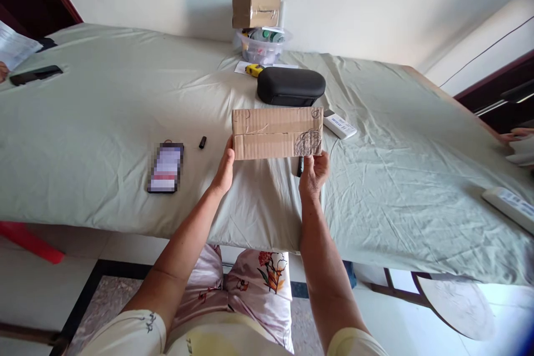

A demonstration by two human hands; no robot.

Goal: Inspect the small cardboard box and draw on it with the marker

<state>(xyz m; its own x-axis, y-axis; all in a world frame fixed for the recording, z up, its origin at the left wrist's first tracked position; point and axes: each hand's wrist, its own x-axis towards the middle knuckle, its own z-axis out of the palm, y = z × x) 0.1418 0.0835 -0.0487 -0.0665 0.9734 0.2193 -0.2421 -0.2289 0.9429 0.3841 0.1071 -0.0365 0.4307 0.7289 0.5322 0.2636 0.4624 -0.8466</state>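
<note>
A brown cardboard box [271, 133] with dark pen scribbles at its right end is held up over the table between both hands. My left hand [224, 171] grips its left end, thumb on the near side. At the right lower corner, my right hand [314, 173] is closed on the box, and a dark pen-like item [300, 166] shows just beside that hand; whether it is held or lies on the cloth I cannot tell. Behind the box lies a black zip case [291, 86]. A small black cap-like piece [202, 142] lies left of my left hand.
A phone [166, 168] lies to the left on the green-clothed table [104, 117]. White boxes [340, 124] [511, 207] lie to the right. Against the wall, a plastic tub [262, 50] carries another cardboard box [256, 10]. Other people's hands [3, 71] show at both edges.
</note>
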